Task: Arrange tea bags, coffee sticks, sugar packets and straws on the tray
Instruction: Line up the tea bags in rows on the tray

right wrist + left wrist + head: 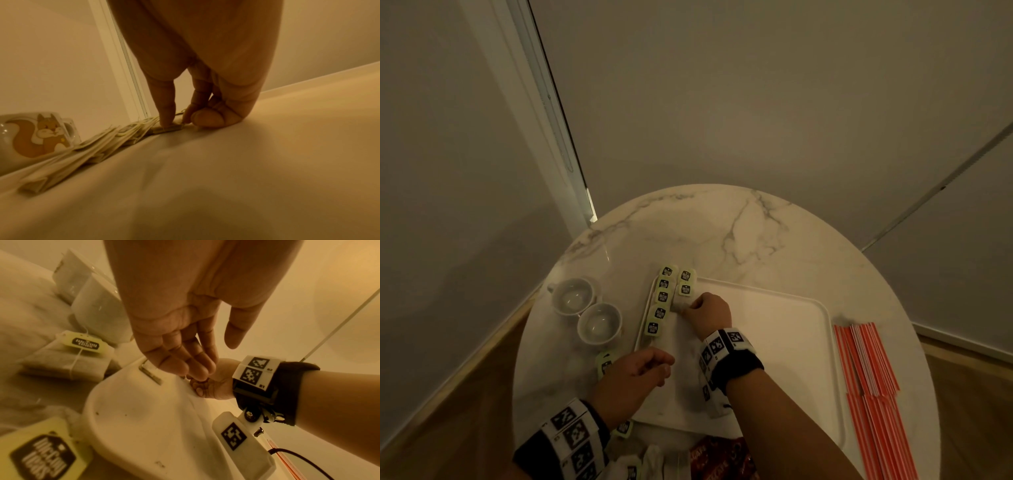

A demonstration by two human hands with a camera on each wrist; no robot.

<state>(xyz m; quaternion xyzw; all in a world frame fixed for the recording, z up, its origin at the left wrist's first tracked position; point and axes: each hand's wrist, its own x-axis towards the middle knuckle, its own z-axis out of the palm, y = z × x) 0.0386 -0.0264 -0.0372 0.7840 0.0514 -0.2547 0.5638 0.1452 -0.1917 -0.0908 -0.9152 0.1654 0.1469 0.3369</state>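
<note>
A person's right hand (708, 310) sets a tea bag (678, 304) onto the far-left part of a white tray (784, 329) on a round marble bench (756, 233), index finger (167, 112) pressing it flat while another fingertip touches its edge and the remaining fingers curl into the palm. The bag joins a second column beside a row of green-tagged tea bags (659, 301) that runs along the tray's left rim. The left hand (635, 377) hovers over the tray's near-left corner, fingers relaxed and loosely bent, holding nothing. More tea bags (68, 360) lie loose on the bench just left of the tray; red-and-white straws (873, 383) lie in bundles along the right edge of the bench, and red coffee sticks (717, 460) sit at the near edge, none yet on the tray. Two white cups (585, 310) stand left of the tray.

The risk lies in the crowding: the bags overlap like shingles, and a finger dragging away could catch a string or tag and pull the neighbouring bags askew. The far bags already reach the tray's rim, so a nudge could slide them onto the bench. The left forearm, crossing the loose bags, could sweep some towards the bench edge.
</note>
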